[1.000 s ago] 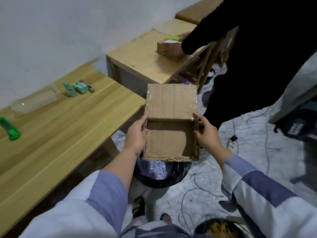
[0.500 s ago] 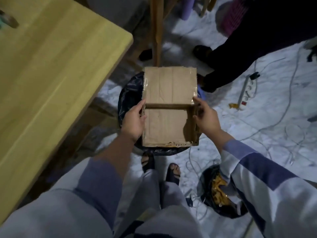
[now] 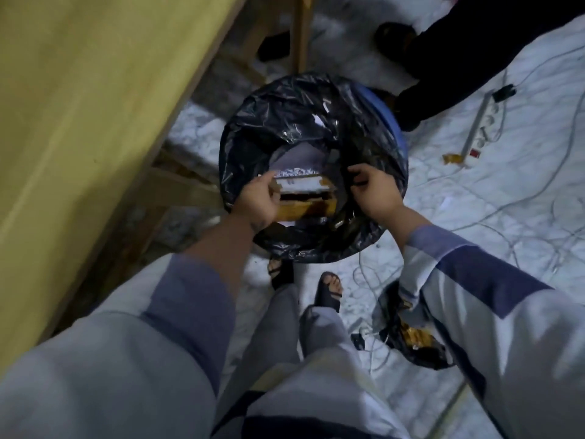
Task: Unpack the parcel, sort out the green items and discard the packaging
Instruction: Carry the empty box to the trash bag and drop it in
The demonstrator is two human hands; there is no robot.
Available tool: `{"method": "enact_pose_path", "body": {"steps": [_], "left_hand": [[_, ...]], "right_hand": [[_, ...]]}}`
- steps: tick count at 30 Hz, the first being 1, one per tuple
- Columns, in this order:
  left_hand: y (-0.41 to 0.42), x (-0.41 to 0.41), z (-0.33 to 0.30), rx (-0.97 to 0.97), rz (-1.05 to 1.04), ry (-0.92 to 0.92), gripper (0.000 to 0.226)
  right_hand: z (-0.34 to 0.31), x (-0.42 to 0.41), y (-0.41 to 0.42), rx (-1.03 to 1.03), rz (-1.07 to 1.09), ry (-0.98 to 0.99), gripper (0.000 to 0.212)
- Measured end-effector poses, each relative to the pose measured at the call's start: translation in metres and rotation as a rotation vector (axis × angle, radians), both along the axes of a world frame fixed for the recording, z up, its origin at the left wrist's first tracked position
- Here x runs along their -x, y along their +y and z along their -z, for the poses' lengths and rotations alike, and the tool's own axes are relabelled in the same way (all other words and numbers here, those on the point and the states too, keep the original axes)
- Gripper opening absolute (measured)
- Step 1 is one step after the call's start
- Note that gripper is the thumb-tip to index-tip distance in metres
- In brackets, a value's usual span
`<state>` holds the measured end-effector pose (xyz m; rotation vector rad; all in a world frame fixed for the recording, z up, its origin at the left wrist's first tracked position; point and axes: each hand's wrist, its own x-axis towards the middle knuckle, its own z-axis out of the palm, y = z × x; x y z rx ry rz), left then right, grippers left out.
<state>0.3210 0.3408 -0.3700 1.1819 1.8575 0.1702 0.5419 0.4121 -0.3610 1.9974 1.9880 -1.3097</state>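
Note:
The cardboard box (image 3: 305, 206) lies low inside the bin lined with a black bag (image 3: 285, 99), its open side up, with pale packaging behind it. My left hand (image 3: 258, 202) is over the bin's left rim, fingers curled on the box's left edge. At the right rim my right hand (image 3: 375, 193) has bent fingers a little apart from the box, close to the liner's fold. No green items are in view.
A wooden table (image 3: 79, 122) fills the left, its legs beside the bin. Another person's dark legs (image 3: 459, 58) stand beyond the bin. A power strip (image 3: 482, 125) and cables cross the floor at right. A small black bag (image 3: 411, 340) sits by my sandalled feet.
The box went from held level above the bin down into it. My right hand has come off its right side. The view tilted down, so the tabletop items are out of sight.

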Motion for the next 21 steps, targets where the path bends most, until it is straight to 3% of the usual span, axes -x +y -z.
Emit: {"method": "enact_pose_path", "body": {"steps": [13, 21], "left_hand": [[-0.008, -0.009, -0.187, -0.166, -0.093, -0.022, 0.038], [-0.053, 0.018, -0.273, -0.312, -0.297, 0.006, 0.035]], "right_hand": [[-0.177, 0.024, -0.002, -0.155, -0.251, 0.029, 0.034], [-0.273, 0.069, -0.008, -0.317, -0.445, 0.118, 0.035]]}}
